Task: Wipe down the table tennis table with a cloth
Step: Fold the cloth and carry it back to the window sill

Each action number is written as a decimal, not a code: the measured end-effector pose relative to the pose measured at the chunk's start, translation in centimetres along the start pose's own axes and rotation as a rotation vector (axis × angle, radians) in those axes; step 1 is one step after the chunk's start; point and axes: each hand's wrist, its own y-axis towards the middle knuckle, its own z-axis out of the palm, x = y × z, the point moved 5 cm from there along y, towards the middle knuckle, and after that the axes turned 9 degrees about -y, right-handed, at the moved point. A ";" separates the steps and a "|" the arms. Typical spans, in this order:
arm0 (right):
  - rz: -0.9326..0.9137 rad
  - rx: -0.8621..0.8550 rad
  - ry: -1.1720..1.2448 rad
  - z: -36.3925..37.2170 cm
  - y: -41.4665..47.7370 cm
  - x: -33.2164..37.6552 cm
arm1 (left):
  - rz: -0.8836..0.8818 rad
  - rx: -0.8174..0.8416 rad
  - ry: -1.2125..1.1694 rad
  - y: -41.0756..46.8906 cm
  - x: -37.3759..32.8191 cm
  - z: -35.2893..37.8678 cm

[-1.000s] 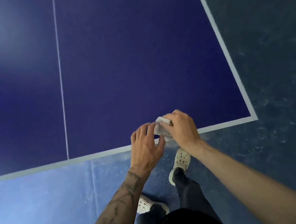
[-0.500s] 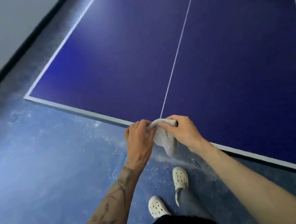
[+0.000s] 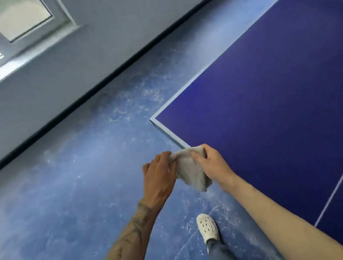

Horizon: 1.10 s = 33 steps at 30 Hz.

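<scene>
Both hands pinch the top edge of the cloth (image 3: 191, 171). The left hand (image 3: 159, 176) holds its 9 o'clock end and the right hand (image 3: 213, 165) its 3 o'clock end, fingers curled on it. The cloth hangs down just beside the near edge of the table (image 3: 271, 92), with the table corner at 12 o'clock. A moment ago it was bunched up small; now it is pulled wider. The person has turned too, so the corner is in front. The cloth is not flat on the table yet, so wiping here looks ready to begin.
</scene>
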 end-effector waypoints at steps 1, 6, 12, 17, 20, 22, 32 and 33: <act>-0.009 0.029 -0.011 1.3 2.2 1.9 | -0.025 -0.010 0.038 1.8 1.3 -1.6; -0.068 0.119 -0.108 6.6 12.6 11.4 | -0.116 -0.057 0.196 9.5 7.9 -9.8; -0.100 0.159 -0.221 13.3 24.6 21.8 | -0.203 -0.075 0.280 20.1 17.6 -18.0; -0.101 0.110 -0.243 18.4 34.8 29.9 | -0.243 -0.044 0.315 31.1 23.7 -24.2; -0.094 0.075 -0.242 20.5 40.7 35.1 | -0.242 -0.030 0.332 38.2 25.7 -28.4; -0.104 0.061 -0.224 21.7 44.7 38.7 | -0.238 -0.019 0.347 43.0 26.8 -30.9; -0.138 0.142 -0.181 27.4 67.7 53.6 | -0.352 0.002 0.395 66.7 32.8 -39.4; -0.138 0.159 -0.185 28.0 70.1 55.0 | -0.383 0.004 0.388 68.8 33.3 -40.2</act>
